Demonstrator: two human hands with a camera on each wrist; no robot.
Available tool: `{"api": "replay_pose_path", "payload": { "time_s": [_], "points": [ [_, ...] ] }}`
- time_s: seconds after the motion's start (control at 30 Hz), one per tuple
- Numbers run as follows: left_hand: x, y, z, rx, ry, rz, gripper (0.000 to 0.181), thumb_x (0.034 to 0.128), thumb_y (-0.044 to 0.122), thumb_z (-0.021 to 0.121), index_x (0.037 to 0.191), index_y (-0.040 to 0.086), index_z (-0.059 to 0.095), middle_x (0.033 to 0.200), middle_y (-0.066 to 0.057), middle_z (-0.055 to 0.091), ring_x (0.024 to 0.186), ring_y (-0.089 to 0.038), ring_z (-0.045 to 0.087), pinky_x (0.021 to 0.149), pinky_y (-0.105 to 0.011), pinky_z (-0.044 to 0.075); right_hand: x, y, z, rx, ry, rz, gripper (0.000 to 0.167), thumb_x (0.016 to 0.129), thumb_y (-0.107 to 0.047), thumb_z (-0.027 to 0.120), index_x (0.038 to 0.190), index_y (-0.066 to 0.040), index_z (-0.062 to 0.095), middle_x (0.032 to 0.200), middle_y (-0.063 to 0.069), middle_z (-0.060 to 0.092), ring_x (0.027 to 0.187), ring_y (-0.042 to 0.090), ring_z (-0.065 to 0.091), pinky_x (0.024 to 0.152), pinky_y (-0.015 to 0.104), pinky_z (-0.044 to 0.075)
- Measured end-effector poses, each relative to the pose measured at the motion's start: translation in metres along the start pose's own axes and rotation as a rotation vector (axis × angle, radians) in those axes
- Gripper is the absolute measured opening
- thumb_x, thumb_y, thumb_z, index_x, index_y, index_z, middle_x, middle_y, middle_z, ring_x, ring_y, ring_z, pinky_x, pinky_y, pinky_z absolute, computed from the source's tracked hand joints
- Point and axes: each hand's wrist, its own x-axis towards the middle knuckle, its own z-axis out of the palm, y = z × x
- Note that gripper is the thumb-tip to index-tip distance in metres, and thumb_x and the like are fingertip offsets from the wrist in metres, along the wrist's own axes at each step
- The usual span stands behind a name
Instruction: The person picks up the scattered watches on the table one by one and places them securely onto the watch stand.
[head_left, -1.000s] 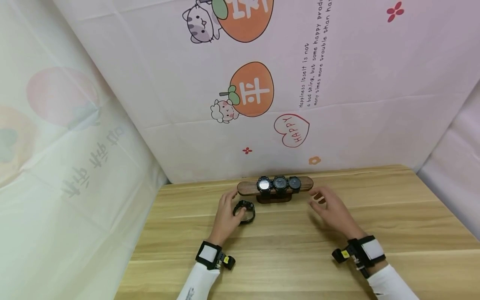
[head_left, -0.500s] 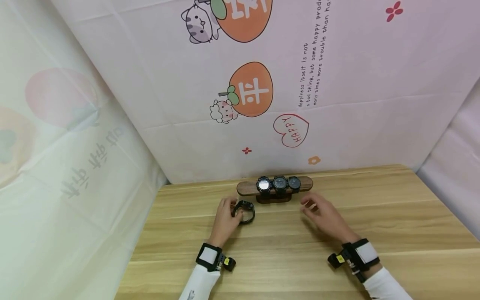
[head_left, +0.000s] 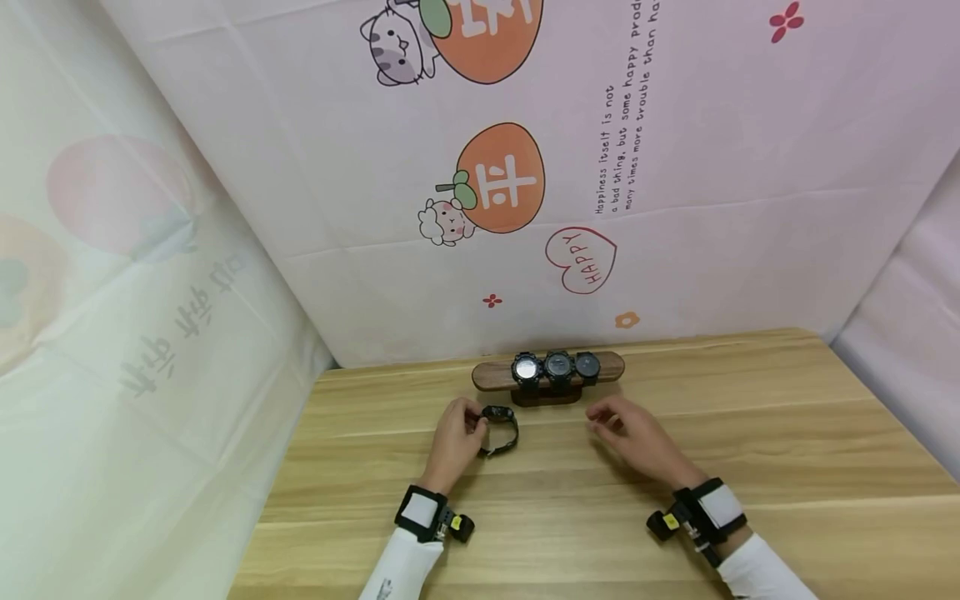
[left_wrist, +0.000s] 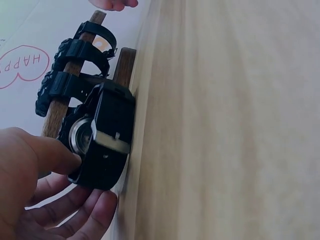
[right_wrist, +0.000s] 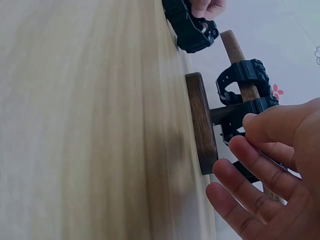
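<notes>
My left hand [head_left: 453, 437] pinches the edge of a black wristwatch [head_left: 498, 412], buckled into a loop, at the left front of a wooden watch stand [head_left: 492, 377]. In the left wrist view the thumb lies against the metal back of this watch [left_wrist: 111, 135], with the other fingers beyond its case. My right hand [head_left: 636, 440] hovers in front of the stand's right part, fingers loosely bent, holding nothing. Three more black watches hang side by side on the bar: a left watch [head_left: 527, 368], a middle watch [head_left: 558, 366] and a right watch [head_left: 587, 365].
The stand rests on its foot [right_wrist: 201, 122] near the back of the wooden table [head_left: 555, 533]. Behind it rises a white printed cloth [head_left: 720, 250]; another cloth [head_left: 150, 433] hangs on the left.
The held watch has shifted slightly right and turned, its face now toward the back. My right hand has moved left and a little nearer, away from the stand's right end.
</notes>
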Motion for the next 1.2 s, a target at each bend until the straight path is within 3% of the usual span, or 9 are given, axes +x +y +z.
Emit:
{"api": "replay_pose_path", "payload": {
  "time_s": [0.5,0.87,1.2],
  "points": [
    [0.000,0.004,0.005,-0.022,-0.029,0.042,0.007,0.1005,0.004,0.070,0.107,0.006,0.067,0.107,-0.007,0.067,0.096,-0.017,0.067,0.081,-0.025,0.061,0.005,-0.005,0.012,-0.034,-0.037,0.003,0.018,0.101,-0.009,0.072,0.119,-0.007,0.072,0.113,0.002,0.073,0.100,0.014,0.069,0.088,0.030,0.062],
    [-0.006,0.020,0.013,-0.095,-0.056,0.045,0.007,0.1008,0.006,0.070,0.108,0.007,0.068,0.108,-0.006,0.068,0.096,-0.016,0.068,0.080,-0.022,0.061,0.005,-0.011,0.019,-0.018,-0.047,-0.016,0.017,0.100,-0.009,0.074,0.117,-0.008,0.072,0.111,0.000,0.072,0.099,0.012,0.068,0.088,0.029,0.062],
    [-0.010,0.034,0.028,-0.131,-0.064,0.081,0.009,0.0997,0.005,0.069,0.108,0.008,0.068,0.108,-0.006,0.067,0.094,-0.014,0.068,0.078,-0.021,0.061,0.007,-0.016,0.027,0.028,-0.054,-0.005,0.024,0.106,-0.024,0.068,0.123,-0.007,0.071,0.114,-0.001,0.073,0.099,0.012,0.069,0.087,0.029,0.061]
  ]
}}
